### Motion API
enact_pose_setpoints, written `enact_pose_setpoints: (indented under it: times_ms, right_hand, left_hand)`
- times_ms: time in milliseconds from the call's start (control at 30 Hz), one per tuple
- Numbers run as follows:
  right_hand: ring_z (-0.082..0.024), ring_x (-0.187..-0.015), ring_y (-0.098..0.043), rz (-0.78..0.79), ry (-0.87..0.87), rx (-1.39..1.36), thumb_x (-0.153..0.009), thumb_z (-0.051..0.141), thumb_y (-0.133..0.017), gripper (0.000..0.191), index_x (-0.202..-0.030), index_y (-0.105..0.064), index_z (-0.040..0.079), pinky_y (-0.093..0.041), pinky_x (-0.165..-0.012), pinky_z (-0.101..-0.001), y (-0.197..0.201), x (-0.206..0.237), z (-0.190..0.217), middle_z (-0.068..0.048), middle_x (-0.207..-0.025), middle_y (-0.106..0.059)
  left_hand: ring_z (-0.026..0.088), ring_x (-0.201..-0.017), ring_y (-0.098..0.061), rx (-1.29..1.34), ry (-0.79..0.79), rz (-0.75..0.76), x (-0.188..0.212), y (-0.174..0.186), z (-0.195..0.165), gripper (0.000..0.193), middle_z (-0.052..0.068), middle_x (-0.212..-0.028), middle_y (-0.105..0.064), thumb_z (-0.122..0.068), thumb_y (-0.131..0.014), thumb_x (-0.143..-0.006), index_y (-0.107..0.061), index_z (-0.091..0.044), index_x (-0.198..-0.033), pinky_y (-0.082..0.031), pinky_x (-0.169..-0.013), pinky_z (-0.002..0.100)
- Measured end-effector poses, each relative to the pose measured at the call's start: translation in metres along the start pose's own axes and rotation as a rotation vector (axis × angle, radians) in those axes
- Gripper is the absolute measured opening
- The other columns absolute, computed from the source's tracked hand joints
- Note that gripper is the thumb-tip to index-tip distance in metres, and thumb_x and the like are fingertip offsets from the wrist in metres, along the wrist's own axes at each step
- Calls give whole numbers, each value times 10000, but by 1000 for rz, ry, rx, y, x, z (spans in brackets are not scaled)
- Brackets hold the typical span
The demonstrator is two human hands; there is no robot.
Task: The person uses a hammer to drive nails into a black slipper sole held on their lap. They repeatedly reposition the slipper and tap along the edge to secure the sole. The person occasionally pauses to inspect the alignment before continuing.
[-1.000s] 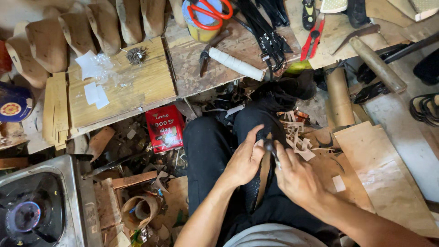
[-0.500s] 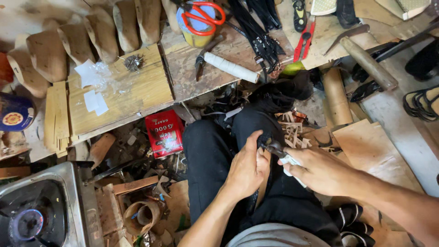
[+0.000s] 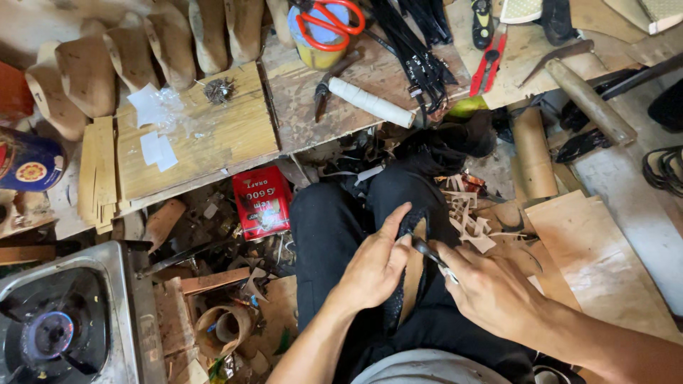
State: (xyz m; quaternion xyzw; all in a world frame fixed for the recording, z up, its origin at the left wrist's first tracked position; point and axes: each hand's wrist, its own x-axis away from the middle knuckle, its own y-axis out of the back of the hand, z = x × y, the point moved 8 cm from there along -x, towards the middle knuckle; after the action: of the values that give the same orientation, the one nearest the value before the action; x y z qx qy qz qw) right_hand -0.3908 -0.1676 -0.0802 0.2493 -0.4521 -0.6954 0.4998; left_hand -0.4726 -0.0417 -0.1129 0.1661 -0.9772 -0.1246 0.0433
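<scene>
Leather strip (image 3: 411, 274), tan on one face and dark on the other, lies lengthwise along the person's thigh, over black trousers. Left hand (image 3: 375, 264) flat on it, fingers pressed together and extended, thumb bearing down near the upper end to pin it. Right hand (image 3: 491, 291) closed around a small dark-bladed knife (image 3: 425, 250), the tip meeting the strip just beside the left thumb. How deep the blade sits cannot be told.

Step in hand, as judged: trimming or skiving the strip's edge, cut under way near the upper end. A heap of pale leather offcuts (image 3: 473, 217) on the floor right of the knee fits that reading.

Next move would call for a steady draw of the blade along the edge, with the left hand holding the strip taut and its fingers kept out of the blade's line. The thumb sits very near the tip; a slip there is the main risk.

Surroundings: low wooden table (image 3: 213, 146) ahead carries a row of wooden shoe lasts (image 3: 128, 60), a tin with orange-handled scissors (image 3: 329, 18), a white-wrapped tool handle (image 3: 370, 103), black straps (image 3: 420, 50) and red-handled pliers (image 3: 489, 62). Red packet (image 3: 262, 201) on the littered floor below. Gas stove (image 3: 60, 323) at lower left, burner lit blue. Large tan leather sheet (image 3: 597, 263) on the floor to the right.
</scene>
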Motion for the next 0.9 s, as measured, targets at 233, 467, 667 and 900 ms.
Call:
enact_pose_setpoints:
  times_ms: [233,467,667,900]
  right_hand:
    - [-387,-665,-704,44,0,-30,-812,104,-661,602,-1405,-563,69,-567,-580,-466,-9,3,-2,-189,-947,-704]
    - [-380,-646,-698,32,51,-84,-839,113,-653,571,-1399,-559,48,-558,-553,-452,-19,-9,-2,-195,-903,-702]
    - [-366,-622,-691,51,22,-162,-891,141,-623,507,-1387,-565,56,-550,-545,-439,-32,-20,-8,-188,-889,-707]
    - [-363,-662,-708,69,104,-293,-918,182,-642,422,-1317,-606,51,-556,-576,-441,-40,-20,-17,-172,-858,-724]
  left_hand:
    - [265,-719,-707,59,37,-116,-10,18,-5,397,147,-766,-694,-321,-483,-1087,-641,-27,-1304,-536,-703,386]
    - [300,-572,-637,-46,72,-139,-12,21,-1,336,147,-642,-615,-243,-480,-1062,-599,-22,-1285,-488,-581,413]
    - [326,-580,-639,-120,-1,-190,-16,25,10,321,156,-633,-605,-210,-473,-1071,-573,-25,-1313,-480,-583,425]
    - [248,-595,-594,-35,40,-251,-18,31,44,342,135,-641,-571,-244,-440,-1087,-598,-46,-1317,-489,-615,402]
